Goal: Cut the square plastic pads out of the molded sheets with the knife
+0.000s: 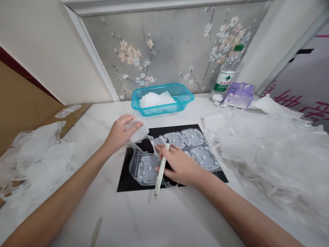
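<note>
My left hand (120,132) is closed on a translucent plastic piece (138,133), raised just over the left back edge of a black mat (125,180). On the mat lies a clear moulded plastic sheet (207,158) with several rounded panels and small white knobs. My right hand (181,164) rests over the middle of this sheet, fingers partly spread on it. A slim pale craft knife (160,175) sits between its thumb and fingers, its small dark tip pointing away from me. The palm hides part of the sheet.
A blue plastic basket (189,97) at the back holds a pile of whitish pieces. Translucent plastic sheets (272,161) heap up on the right, and plastic scraps (38,164) on the left. A water bottle (226,77) and a purple packet (239,94) stand by the wall.
</note>
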`<state>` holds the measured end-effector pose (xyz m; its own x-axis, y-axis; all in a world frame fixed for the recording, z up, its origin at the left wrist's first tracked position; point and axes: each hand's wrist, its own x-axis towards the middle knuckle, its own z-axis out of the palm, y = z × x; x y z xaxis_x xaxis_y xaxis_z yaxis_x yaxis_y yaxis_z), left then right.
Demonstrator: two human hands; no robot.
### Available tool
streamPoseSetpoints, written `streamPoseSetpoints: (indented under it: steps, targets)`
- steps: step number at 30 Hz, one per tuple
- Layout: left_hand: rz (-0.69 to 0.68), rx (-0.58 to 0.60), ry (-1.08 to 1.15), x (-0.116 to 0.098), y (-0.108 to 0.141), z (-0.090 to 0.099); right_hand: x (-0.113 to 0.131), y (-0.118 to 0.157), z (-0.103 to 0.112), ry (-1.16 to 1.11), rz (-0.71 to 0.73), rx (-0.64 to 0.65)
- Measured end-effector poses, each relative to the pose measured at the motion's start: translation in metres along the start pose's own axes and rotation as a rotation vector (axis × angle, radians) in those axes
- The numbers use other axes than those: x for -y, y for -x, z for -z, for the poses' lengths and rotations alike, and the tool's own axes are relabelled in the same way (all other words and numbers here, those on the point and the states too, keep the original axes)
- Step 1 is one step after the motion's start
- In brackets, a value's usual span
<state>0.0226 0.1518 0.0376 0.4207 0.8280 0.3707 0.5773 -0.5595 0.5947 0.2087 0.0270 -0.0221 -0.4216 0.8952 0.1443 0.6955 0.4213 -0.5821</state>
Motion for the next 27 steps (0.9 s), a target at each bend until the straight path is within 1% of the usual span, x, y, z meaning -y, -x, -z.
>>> streamPoseSetpoints:
  steps: [2,4,6,9,12,16,21,23,25,26,27]
  targets:
    - [0.184,-0.081,0.168,0.009,-0.001,0.000,0.000,0.000,0.000,-0.022,-0.017,0.008]
    - [0.356,-0.121,0.334,0.021,0.001,-0.003,0.000,-0.001,0.000,-0.029,-0.022,0.019]
    - [0.452,-0.133,0.428,0.031,0.003,-0.009,0.001,-0.001,-0.001,-0.021,-0.027,0.021]
    - [0.513,-0.176,0.508,0.036,0.005,-0.016,0.003,-0.001,-0.002,-0.007,-0.039,0.016]
    - [0.529,-0.280,0.560,0.035,0.002,-0.011,0.004,-0.001,-0.003,0.006,-0.050,0.010]
    - [0.548,-0.503,0.588,0.040,-0.006,0.007,0.004,-0.002,-0.003,0.015,-0.067,0.004]
    - [0.563,-0.595,0.558,0.057,-0.017,0.027,0.004,-0.002,-0.003,-0.002,-0.068,0.008]
    - [0.540,-0.666,0.498,0.065,-0.023,0.040,0.004,-0.002,-0.003,-0.006,-0.079,0.011]
    - [0.496,-0.750,0.407,0.072,-0.028,0.058,0.005,-0.002,-0.003,-0.009,-0.086,0.012]
    - [0.464,-0.762,0.352,0.075,-0.029,0.067,0.005,-0.002,-0.003,-0.012,-0.086,0.013]
    - [0.425,-0.749,0.298,0.077,-0.030,0.076,0.005,-0.002,-0.003,-0.014,-0.084,0.012]
